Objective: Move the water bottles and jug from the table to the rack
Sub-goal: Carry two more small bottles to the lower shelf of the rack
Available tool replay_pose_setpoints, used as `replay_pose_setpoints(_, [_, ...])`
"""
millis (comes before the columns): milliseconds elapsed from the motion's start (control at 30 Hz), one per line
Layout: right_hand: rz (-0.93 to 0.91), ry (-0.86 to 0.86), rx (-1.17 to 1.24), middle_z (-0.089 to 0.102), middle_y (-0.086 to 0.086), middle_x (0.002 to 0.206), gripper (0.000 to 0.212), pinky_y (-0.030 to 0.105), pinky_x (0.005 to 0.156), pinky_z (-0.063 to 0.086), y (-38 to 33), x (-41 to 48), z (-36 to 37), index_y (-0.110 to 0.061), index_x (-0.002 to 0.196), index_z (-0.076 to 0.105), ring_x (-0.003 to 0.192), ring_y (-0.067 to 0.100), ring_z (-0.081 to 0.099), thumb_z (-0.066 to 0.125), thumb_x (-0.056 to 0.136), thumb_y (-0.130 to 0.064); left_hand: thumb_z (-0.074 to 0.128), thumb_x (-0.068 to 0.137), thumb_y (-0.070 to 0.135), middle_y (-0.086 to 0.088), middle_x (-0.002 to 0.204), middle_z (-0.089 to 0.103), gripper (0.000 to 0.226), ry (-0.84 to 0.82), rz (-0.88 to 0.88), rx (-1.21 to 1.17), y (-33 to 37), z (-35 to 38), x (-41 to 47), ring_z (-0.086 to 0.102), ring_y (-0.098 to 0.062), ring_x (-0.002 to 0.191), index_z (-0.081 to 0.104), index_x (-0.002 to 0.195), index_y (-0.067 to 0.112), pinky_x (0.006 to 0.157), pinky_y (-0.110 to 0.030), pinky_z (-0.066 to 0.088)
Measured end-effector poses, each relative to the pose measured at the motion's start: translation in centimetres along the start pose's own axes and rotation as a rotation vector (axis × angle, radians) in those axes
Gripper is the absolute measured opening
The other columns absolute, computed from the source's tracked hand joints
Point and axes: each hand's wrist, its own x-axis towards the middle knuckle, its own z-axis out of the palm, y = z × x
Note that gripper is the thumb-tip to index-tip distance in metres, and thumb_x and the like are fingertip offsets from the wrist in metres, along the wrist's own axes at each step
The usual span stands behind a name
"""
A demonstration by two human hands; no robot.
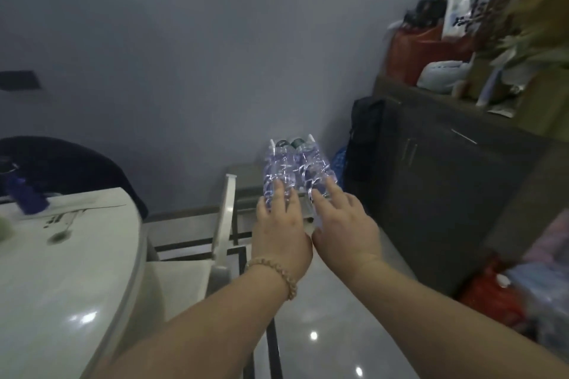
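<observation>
Two clear ribbed water bottles with dark green caps lie side by side, caps toward the wall, on a low grey rack (244, 174). My left hand (280, 231), with a bead bracelet on the wrist, lies over the base of the left bottle (277, 164), fingers spread along it. The base of the right bottle (314, 163) is under my right hand (341, 221) in the same way. My thumbs are hidden. A blurred blue bottle (26, 194) stands on the white marble table (61, 271) at the left.
A dark cabinet (431, 188) fills the right side, with bags and plants on top. A black bag (365, 138) leans between it and the rack. A pale chair frame (224, 218) stands by the table. A red bag (492, 295) lies low right.
</observation>
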Motion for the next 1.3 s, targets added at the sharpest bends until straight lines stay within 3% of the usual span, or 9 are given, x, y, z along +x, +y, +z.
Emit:
replay_pose_setpoints(133, [0.036,-0.074,-0.001,0.005,-0.008,0.158,0.066,0.035,0.097,0.042,4.6,2.0,2.3,-0.030,0.147,0.023,0.134,0.023,0.026,0.052,0.087,-0.020,0.049,0.090,0.026,-0.009,0.156,0.003,0.071,-0.104,0.026,0.002,2.1,4.3,2.9,-0.010,-0.025,0.139,0.010,0.147,0.010,0.115,-0.045,0.006])
replay_pose_setpoints(233, [0.054,-0.140,-0.006,0.004,-0.007,0.159,0.066,0.032,0.101,0.036,7.5,4.4,5.1,-0.030,0.148,0.020,0.135,0.022,0.025,0.049,0.089,-0.019,0.056,0.087,0.027,-0.005,0.155,0.002,0.076,-0.154,-0.027,-0.092,2.5,8.2,5.4,-0.012,-0.018,0.131,0.011,0.147,0.013,0.113,-0.042,0.013])
replay_pose_setpoints(433, [0.072,-0.234,-0.034,0.003,-0.008,0.159,0.067,0.029,0.096,0.039,12.7,12.5,12.3,-0.032,0.147,0.020,0.134,0.020,0.025,0.052,0.088,-0.025,0.058,0.086,0.026,-0.001,0.155,-0.012,0.081,-0.310,-0.130,-0.207,2.3,18.3,13.4,-0.002,-0.028,0.142,0.006,0.148,0.020,0.113,-0.039,0.015])
replay_pose_setpoints(700, [0.110,-0.396,0.002,0.005,-0.009,0.159,0.069,0.028,0.097,0.042,17.2,24.5,21.6,-0.034,0.147,0.018,0.138,0.018,0.023,0.052,0.089,-0.027,0.058,0.084,0.023,0.002,0.156,-0.011,0.083,-0.488,-0.200,-0.234,-0.5,28.5,25.1,0.004,-0.032,0.140,0.004,0.147,0.022,0.108,-0.041,0.029])
replay_pose_setpoints(933, [0.042,-0.514,0.039,0.008,-0.006,0.159,0.071,0.031,0.096,0.043,21.8,33.8,29.7,-0.032,0.147,0.018,0.137,0.019,0.023,0.056,0.087,-0.027,0.057,0.086,0.030,0.001,0.156,-0.015,0.086,-0.557,-0.244,-0.195,-2.5,36.6,33.9,0.001,-0.032,0.140,-0.003,0.147,0.022,0.108,-0.042,0.030])
replay_pose_setpoints(1100, [-0.048,-0.586,0.084,0.008,-0.008,0.158,0.072,0.030,0.096,0.044,26.2,40.7,37.8,-0.035,0.146,0.017,0.138,0.019,0.022,0.054,0.085,-0.023,0.053,0.086,0.021,0.002,0.156,-0.014,0.083,-0.569,-0.376,-0.173,-3.4,44.8,39.3,0.001,-0.032,0.140,-0.004,0.147,0.023,0.109,-0.042,0.030])
replay_pose_setpoints(1300, [-0.090,-0.603,0.078,0.015,-0.012,0.156,0.069,0.027,0.087,0.046,30.4,47.3,47.8,-0.039,0.143,0.023,0.132,0.014,0.029,0.053,0.083,-0.023,0.051,0.085,0.020,0.007,0.156,-0.012,0.081,-0.575,-0.468,-0.218,-5.4,55.1,43.1,0.000,-0.026,0.140,-0.001,0.147,0.026,0.109,-0.038,0.029])
